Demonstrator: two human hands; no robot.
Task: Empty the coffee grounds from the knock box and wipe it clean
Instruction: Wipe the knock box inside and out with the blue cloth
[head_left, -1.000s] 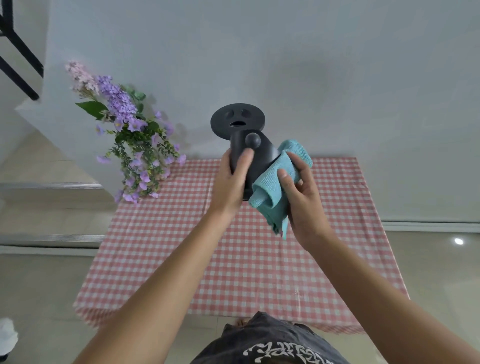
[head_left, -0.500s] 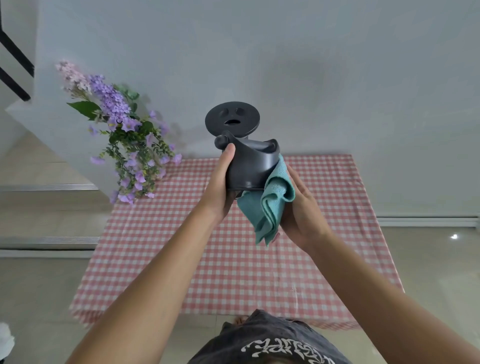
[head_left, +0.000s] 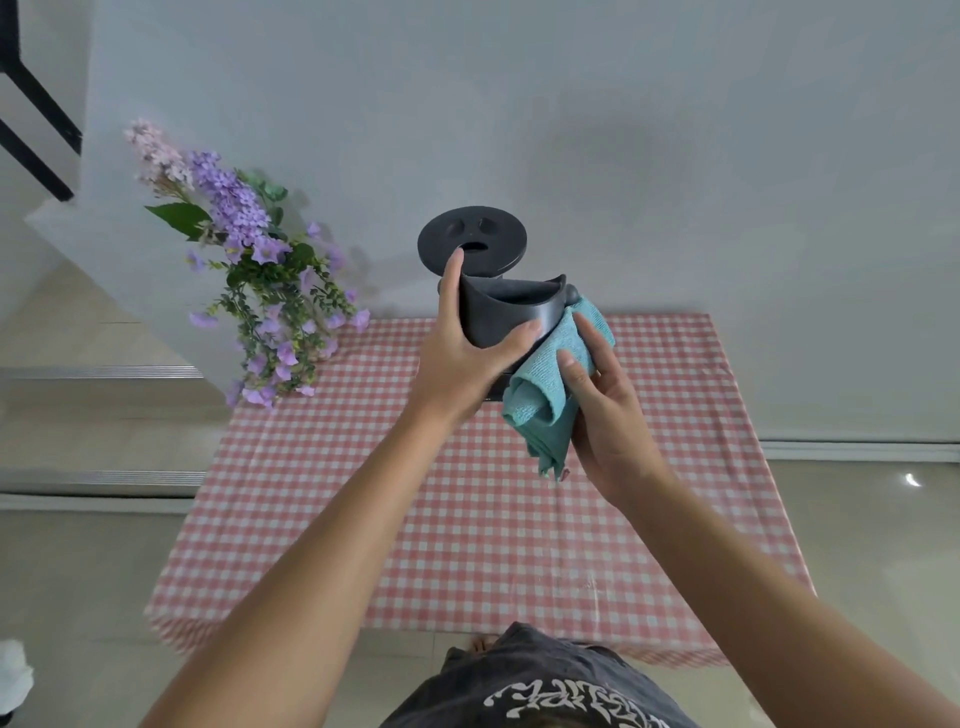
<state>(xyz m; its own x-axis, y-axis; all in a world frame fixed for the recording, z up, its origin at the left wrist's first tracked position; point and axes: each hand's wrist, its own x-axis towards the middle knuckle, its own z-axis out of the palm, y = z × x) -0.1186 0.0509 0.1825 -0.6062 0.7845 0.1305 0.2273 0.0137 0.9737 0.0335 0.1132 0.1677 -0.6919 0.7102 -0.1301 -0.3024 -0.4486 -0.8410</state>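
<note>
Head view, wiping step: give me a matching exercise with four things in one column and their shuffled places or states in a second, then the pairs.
Things:
1. knock box
2. cloth
3. flowers
4. round disc

Places or states:
A. at the table's far left corner
B. behind the box, by the wall
C. held in the left hand
D. pressed to the box's side by the right hand

Pairs: 1-C, 2-D, 3-A, 4-B

The white stylised lettering on the dark shirt (head_left: 540, 691) is too ornate to read
</note>
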